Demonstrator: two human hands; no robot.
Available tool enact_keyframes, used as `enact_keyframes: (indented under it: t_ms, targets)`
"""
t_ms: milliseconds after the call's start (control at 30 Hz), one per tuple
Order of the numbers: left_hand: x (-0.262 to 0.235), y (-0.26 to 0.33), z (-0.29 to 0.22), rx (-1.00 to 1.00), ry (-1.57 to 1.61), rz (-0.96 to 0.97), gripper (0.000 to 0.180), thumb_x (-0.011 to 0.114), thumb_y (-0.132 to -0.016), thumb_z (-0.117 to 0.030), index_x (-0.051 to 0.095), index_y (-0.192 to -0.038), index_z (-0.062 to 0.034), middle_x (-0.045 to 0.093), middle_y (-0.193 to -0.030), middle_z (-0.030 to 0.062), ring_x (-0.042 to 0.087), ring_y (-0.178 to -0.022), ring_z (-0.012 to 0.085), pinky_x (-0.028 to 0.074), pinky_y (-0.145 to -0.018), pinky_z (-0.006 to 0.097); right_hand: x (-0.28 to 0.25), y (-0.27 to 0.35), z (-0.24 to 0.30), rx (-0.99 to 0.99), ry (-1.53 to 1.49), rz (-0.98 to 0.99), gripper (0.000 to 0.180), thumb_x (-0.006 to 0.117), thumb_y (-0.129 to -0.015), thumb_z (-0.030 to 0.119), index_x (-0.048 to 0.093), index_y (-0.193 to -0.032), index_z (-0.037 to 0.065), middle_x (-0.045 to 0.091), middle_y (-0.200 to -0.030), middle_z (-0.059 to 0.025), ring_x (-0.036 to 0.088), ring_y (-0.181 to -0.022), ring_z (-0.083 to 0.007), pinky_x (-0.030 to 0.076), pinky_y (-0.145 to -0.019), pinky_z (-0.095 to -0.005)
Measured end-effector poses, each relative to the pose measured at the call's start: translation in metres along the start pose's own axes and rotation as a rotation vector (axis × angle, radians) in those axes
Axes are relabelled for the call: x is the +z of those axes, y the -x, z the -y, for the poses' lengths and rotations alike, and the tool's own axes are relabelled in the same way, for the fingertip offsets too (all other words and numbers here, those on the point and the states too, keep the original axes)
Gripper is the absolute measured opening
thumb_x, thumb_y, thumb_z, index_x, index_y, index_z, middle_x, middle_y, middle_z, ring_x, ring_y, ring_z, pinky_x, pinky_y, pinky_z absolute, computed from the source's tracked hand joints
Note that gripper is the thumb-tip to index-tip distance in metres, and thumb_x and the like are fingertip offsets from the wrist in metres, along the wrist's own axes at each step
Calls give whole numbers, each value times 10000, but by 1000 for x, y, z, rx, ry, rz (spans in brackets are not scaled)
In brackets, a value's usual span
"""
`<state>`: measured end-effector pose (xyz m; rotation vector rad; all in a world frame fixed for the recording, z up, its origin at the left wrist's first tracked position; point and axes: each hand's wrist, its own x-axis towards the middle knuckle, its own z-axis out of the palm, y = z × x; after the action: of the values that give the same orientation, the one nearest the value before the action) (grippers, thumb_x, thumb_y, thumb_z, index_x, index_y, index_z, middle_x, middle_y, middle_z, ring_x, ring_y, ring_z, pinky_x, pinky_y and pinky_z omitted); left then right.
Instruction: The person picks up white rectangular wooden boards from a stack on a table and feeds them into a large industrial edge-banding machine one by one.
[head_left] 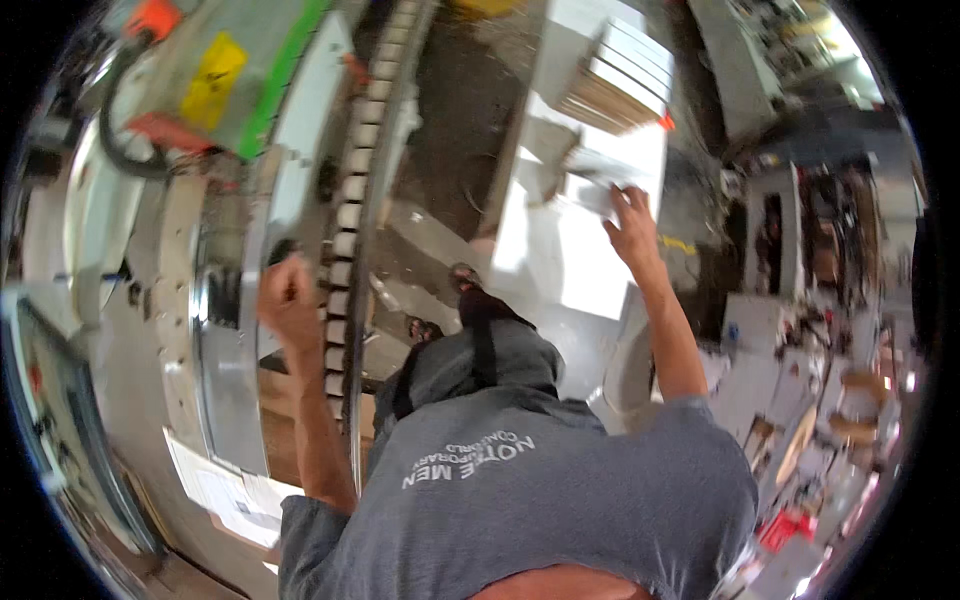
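Observation:
My left hand (pixel 288 298) is closed in a fist over the machine on the left, next to a row of white rollers (pixel 350 215). A small dark thing (pixel 285 250) shows just beyond its knuckles; blur hides whether the fist holds it. My right hand (pixel 633 232) is out over a white table (pixel 595 265), its fingers partly stretched and apart. By its fingertips lies a blurred greyish flat piece (pixel 590 190), and I cannot tell whether they touch it.
A stack of white-topped boards (pixel 625 75) stands at the far end of the table. Along the left runs a machine with a green-edged cover (pixel 255 90) and a metal rail. My shoes (pixel 465 277) are on the floor between machine and table. Cluttered shelves (pixel 830 240) stand at the right.

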<state>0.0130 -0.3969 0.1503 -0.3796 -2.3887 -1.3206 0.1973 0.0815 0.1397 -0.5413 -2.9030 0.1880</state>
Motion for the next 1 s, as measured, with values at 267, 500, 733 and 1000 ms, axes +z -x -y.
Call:
enact_keyframes:
  t_ms: [267,500,733,1000]
  targets:
    - [14,21,-52,64,48,152,293,768,-758,-14,719,-1044,-57,688,-939,131,636,-871,302,515,-790,391,-17,-3,22,-118,-36,98,486,813,-675,5,600,-1113,-7,640,-1090,-202,561,-1056,-397,434,-967,-498]
    - [-30,17,-91,289,-38,377,567,850,-684,-111,637,-1208,-71,631,-1175,121,555,-1064,347,479,-930,441,-29,-32,226,-702,-418,259,487,814,-676,39,608,-1117,26,597,-1120,-174,532,-1088,-392,438,-935,-487]
    - [-113,18,-23,220,-384,132,500,847,-667,-102,661,-1124,-23,649,-1136,130,582,-1030,361,515,-871,448,-8,-74,403,-1222,-546,260,537,736,-717,-21,546,-1218,8,545,-1201,-171,494,-1130,-394,412,-991,-467]
    - [-150,17,76,106,-481,-241,393,802,-688,-49,684,-1060,0,659,-1120,180,586,-971,370,508,-831,453,58,-28,507,-582,-1153,682,539,638,-926,126,452,-1387,-81,642,-1091,-162,633,-935,-214,537,-789,-357]
